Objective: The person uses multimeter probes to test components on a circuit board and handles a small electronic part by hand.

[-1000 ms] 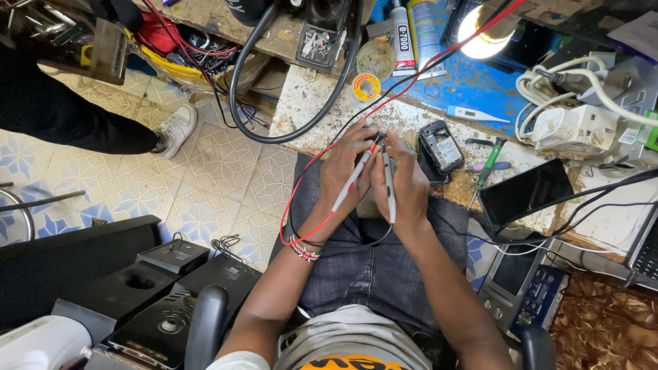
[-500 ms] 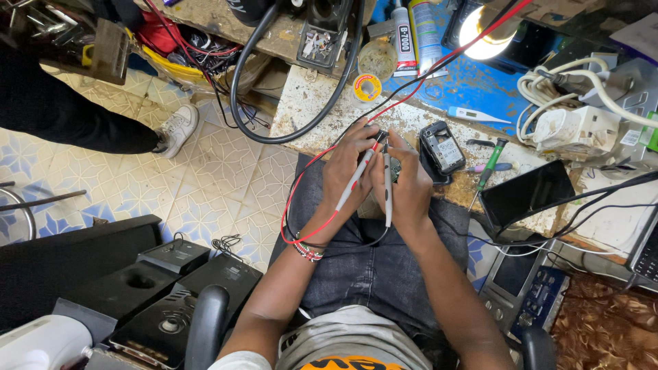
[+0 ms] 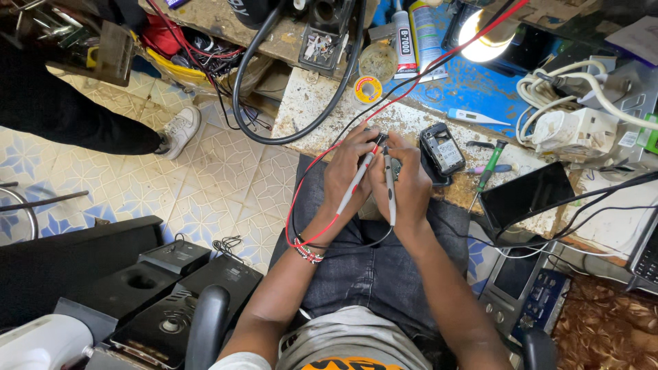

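**Two probes pinched over the bench edge**

Left hand [image 3: 348,171] closed round a red probe [image 3: 358,179], held like a pen, tip angled up and to the right. Right hand [image 3: 406,183] closed round a black probe [image 3: 389,186], nearly upright, tip just beside the red one's. Both tips meeting at a small dark part [image 3: 379,139] held between the fingertips at the edge of the workbench [image 3: 322,103]; too small and too covered to tell what kind. Hands touching each other, raised above the lap in dark jeans [image 3: 373,274].

Red lead [image 3: 299,205] looping down from the left wrist and back up across the bench toward the lamp [image 3: 488,41]. Black lead [image 3: 363,245] trailing under the right wrist. Beaded bracelet [image 3: 308,252] on the left wrist.

Just right of the hands: an opened small phone [image 3: 442,149], back side up. Beyond it a green-handled screwdriver [image 3: 491,164] and a dark tablet [image 3: 526,199] overhanging the bench edge. Farther up: solder roll [image 3: 368,89], glue tube [image 3: 403,41], white power strip [image 3: 572,130] with coiled cable. Thick black cable [image 3: 240,103] sweeping in a loop over the bench's left end.

On the patterned tile floor [image 3: 205,178], left: another person's dark trouser leg and white shoe [image 3: 179,130]. Black speakers [image 3: 171,288] stacked at lower left.
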